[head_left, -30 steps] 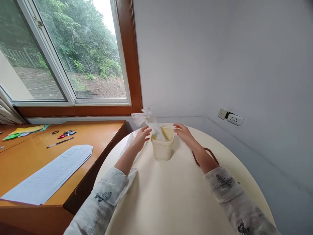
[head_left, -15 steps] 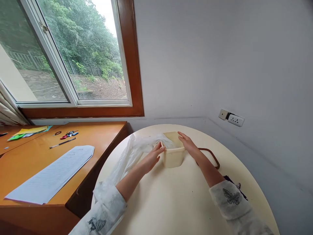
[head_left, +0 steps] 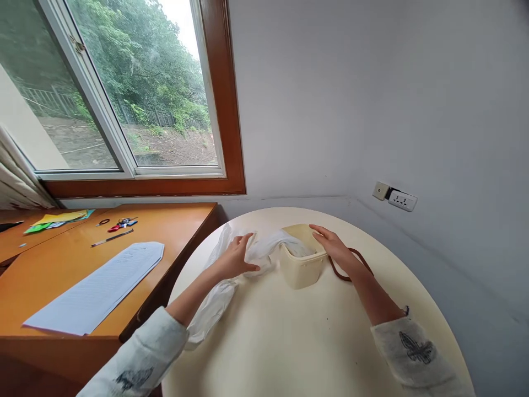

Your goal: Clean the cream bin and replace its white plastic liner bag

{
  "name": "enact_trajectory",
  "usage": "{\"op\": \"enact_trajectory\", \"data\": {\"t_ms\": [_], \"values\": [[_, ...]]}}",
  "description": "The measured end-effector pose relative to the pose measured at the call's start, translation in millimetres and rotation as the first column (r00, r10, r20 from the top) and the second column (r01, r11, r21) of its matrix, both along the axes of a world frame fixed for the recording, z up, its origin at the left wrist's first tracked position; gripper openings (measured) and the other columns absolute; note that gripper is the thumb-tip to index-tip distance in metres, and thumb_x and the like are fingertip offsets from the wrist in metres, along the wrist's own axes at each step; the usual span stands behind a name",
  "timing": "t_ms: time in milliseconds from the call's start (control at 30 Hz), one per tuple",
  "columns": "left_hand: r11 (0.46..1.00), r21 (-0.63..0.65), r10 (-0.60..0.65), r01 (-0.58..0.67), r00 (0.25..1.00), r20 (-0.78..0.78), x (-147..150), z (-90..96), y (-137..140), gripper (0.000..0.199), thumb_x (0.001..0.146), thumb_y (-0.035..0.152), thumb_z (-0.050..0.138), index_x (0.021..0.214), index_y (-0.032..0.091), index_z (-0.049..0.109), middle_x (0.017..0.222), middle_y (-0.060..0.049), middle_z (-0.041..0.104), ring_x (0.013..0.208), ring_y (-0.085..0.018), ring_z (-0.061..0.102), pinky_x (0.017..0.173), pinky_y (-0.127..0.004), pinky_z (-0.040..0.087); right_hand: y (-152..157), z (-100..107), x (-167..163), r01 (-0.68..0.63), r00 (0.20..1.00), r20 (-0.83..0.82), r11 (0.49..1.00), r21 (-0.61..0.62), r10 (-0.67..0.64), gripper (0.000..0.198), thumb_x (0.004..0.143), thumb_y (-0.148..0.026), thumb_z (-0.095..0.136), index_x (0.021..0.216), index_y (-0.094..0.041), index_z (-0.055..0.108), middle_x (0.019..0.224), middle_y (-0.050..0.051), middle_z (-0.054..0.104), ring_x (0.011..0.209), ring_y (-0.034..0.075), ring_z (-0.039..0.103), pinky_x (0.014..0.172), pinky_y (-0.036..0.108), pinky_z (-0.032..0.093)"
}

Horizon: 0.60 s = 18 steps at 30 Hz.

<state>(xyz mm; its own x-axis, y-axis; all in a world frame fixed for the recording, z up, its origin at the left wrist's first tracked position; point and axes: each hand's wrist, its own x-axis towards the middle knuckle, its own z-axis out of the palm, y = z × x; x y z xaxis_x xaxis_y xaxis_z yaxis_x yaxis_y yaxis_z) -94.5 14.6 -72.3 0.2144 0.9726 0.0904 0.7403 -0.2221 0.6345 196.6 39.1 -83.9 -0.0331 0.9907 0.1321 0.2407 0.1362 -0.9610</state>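
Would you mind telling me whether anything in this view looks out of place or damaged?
Yes: the wall socket at right looks poorly fitted, with a dark gap between it and the square plate. A white plastic bag hangs untidily over the left rim of the cream bin.

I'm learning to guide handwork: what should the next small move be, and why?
Probably close the left hand on the plastic bag: that hand is open beside it, and the bag hangs out of the container onto the table. The right hand, at the container's right side, seems placed to steady it.
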Motion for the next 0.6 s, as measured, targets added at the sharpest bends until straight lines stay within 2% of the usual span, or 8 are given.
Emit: {"op": "enact_trajectory", "data": {"t_ms": [33,100,167,233,300,400,533,600], "values": [[1.000,-0.021,0.014,-0.014,0.999,-0.030,-1,-7.5,6,0.090,0.045,0.035,0.078,0.127,0.025,0.040,0.133,-0.014,0.037,0.121,-0.036,0.036,0.095,-0.046,0.032,0,-1,-1,0.005,1.000,-0.008,1.000,0.005,-0.005,0.039,0.077,-0.040,0.053,0.113,-0.025,0.059,0.130,0.004,0.050,0.122,0.022,0.042,0.103,0.039,0.029],[0.999,-0.032,0.041,-0.043,0.998,-0.037,0,-20.4,18,0.081,0.043,0.028,0.078,0.118,0.021,0.049,0.131,-0.016,0.039,0.121,-0.040,0.034,0.096,-0.048,0.030,-1,-4,-1,0.010,1.000,-0.027,1.000,0.005,-0.010,0.039,0.077,-0.040,0.053,0.112,-0.025,0.059,0.128,0.004,0.052,0.119,0.022,0.044,0.101,0.039,0.032],[0.998,-0.032,0.045,-0.046,0.999,-0.007,4,-27.1,27,0.051,0.047,0.022,0.074,0.097,0.018,0.061,0.120,-0.016,0.049,0.118,-0.040,0.037,0.095,-0.046,0.030,-2,-6,0,0.016,0.999,-0.051,1.000,-0.002,-0.016,0.039,0.076,-0.041,0.053,0.112,-0.026,0.058,0.126,0.005,0.053,0.116,0.022,0.047,0.099,0.039,0.035],[0.998,-0.049,0.026,-0.024,0.999,0.039,7,-24.5,33,0.023,0.051,0.019,0.069,0.073,0.018,0.063,0.101,-0.014,0.059,0.110,-0.038,0.046,0.092,-0.043,0.033,-4,-8,3,0.023,0.998,-0.066,1.000,-0.009,-0.023,0.040,0.076,-0.041,0.052,0.112,-0.025,0.057,0.124,0.006,0.054,0.112,0.022,0.050,0.095,0.038,0.038],[0.996,-0.083,-0.006,0.014,0.995,0.096,7,-12.4,36,0.009,0.054,0.018,0.066,0.061,0.019,0.060,0.082,-0.008,0.064,0.097,-0.033,0.054,0.085,-0.039,0.038,-4,-9,8,0.052,0.997,-0.060,0.999,0.010,-0.051,0.039,0.077,-0.040,0.051,0.112,-0.024,0.057,0.124,0.006,0.054,0.111,0.022,0.050,0.093,0.038,0.040],[0.984,-0.155,-0.056,0.087,0.979,0.195,3,19.7,36,0.006,0.059,0.024,0.063,0.061,0.019,0.061,0.065,-0.002,0.063,0.075,-0.025,0.059,0.070,-0.032,0.044,-3,-8,11,0.153,0.988,-0.025,0.980,0.129,-0.151,0.035,0.077,-0.039,0.050,0.107,-0.024,0.057,0.122,0.006,0.054,0.111,0.022,0.049,0.091,0.038,0.040],[0.940,-0.279,-0.089,0.194,0.933,0.349,-3,68.6,30,0.025,0.066,0.040,0.061,0.074,0.016,0.064,0.069,-0.005,0.065,0.061,-0.020,0.060,0.055,-0.028,0.045,-14,5,-6,0.276,0.960,-0.062,0.875,0.398,-0.274,0.022,0.079,-0.036,0.048,0.091,-0.021,0.057,0.102,0.007,0.058,0.096,0.020,0.053,0.083,0.036,0.043],[0.926,-0.301,-0.052,0.228,0.867,0.495,-1,86.5,28,0.032,0.065,0.042,0.065,0.080,0.014,0.064,0.073,-0.006,0.066,0.061,-0.018,0.060,0.054,-0.026,0.045,-27,17,-24,0.251,0.966,-0.079,0.826,0.505,-0.245,0.017,0.080,-0.035,0.050,0.087,-0.021,0.055,0.093,0.005,0.057,0.087,0.018,0.054,0.079,0.035,0.042]]}}
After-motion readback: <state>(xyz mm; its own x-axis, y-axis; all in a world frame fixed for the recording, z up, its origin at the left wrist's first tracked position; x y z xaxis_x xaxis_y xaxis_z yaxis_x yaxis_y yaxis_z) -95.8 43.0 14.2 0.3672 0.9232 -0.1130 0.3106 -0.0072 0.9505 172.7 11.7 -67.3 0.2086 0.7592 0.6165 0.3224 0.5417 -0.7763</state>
